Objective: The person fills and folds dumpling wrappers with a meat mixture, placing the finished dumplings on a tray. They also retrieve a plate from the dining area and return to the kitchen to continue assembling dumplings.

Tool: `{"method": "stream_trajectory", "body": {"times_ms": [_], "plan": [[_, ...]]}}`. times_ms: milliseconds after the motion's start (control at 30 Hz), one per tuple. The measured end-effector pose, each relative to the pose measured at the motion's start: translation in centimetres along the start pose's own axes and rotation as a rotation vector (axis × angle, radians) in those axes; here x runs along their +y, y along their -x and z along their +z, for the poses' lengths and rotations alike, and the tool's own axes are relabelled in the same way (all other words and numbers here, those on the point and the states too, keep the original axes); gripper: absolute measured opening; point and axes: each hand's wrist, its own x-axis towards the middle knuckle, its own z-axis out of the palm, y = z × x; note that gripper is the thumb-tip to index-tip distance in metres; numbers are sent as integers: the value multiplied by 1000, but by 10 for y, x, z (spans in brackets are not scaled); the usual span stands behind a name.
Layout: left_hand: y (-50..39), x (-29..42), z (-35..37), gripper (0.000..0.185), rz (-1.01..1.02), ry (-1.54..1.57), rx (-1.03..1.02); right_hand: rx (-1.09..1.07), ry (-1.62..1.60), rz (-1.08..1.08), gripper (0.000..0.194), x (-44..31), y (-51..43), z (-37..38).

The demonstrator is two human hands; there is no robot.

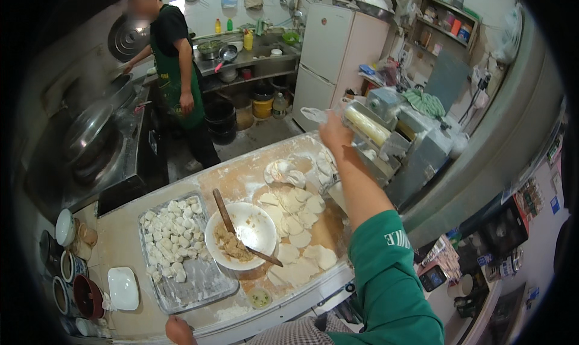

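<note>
My right hand (335, 131) reaches across to the far right end of the worktable, closed on a clear plastic bag (314, 115) beside a dough roller machine (368, 126). My left hand (178, 330) is curled at the table's front edge, with nothing visible in it. Between them stands a white bowl (267, 211) of pale filling (230, 245), with a wooden-handled tool (223, 209) and a dark stick-like tool (267, 257) in it. Left of it, a metal tray (199, 290) carries many folded dumplings (174, 232). Round dough wrappers (294, 209) lie overlapped to the right.
A floured cloth (285, 172) lies behind the wrappers. A small dish (259, 298) sits near the front edge, a white plate (123, 288) and jars (74, 266) at the left. Across the table, a person in a green apron (178, 83) stands at the stove (129, 150).
</note>
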Motion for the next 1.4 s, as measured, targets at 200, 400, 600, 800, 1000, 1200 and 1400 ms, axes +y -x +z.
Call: {"method": "stream_trajectory", "body": {"times_ms": [200, 400, 600, 800, 1000, 1200, 1400], "plan": [[7, 28, -27, 16, -69, 22, 11, 4, -43, -229, 45, -49, 113, 46], [5, 25, -26, 15, -48, 33, 7, -292, -312, -254, 53, -24, 228, 76], [5, 23, -24, 17, -19, 0, 29, -246, 136, 79, 60, 29, 216, 76], [4, 23, -21, 20, -16, -21, 60, -99, 259, 498, 58, 75, 178, 63], [5, 23, -22, 20, -4, -8, 52, -106, 253, 412, 60, 79, 188, 70], [4, 22, -21, 19, -25, -28, 43, 138, 29, 74, 67, 55, 232, 47], [6, 26, -25, 20, -8, -48, 29, 102, -69, -101, 63, 31, 271, 11]]}}
